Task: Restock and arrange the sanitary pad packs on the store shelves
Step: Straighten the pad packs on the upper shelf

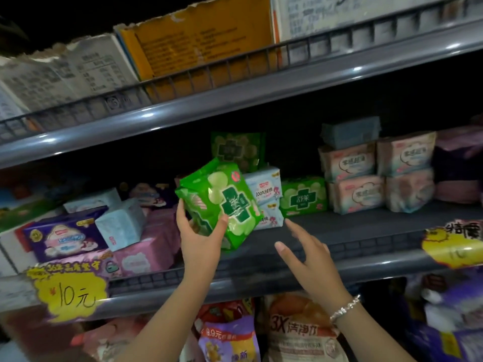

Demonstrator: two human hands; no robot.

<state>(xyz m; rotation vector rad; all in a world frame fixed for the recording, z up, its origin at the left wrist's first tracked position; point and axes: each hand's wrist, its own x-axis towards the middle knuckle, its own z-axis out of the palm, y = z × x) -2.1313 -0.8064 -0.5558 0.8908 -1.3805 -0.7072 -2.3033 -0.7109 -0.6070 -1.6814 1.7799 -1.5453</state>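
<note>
The left hand (198, 237) grips a green pack (222, 199) from below, thumb on its front face and fingers behind, and holds it tilted above the front of the middle shelf (366, 231), near frame centre. The right hand (305, 253) hovers at 4 o'clock from that pack, fingers spread and relaxed, holding nothing and apart from the shelf goods; a beaded bracelet (345, 308) sits on its wrist. Directly behind the held pack, at 12 o'clock, a second green pack (237, 150) stands upright on two stacked white packs (266, 194). A third green pack (304, 197) lies just beside them at 3 o'clock. Further right, pink packs (376, 176) are stacked two high, with a grey pack (350, 131) on top of the left stack. At 9 o'clock from the held pack, a purple pack (65, 236), a tilted pale blue pack (121, 226) and pink packs lie in a loose heap. A yellow price tag (70, 293) hangs on the shelf edge at lower left. Torn cartons (198, 40) stand on the upper shelf. The image is blurred at the edges.
</note>
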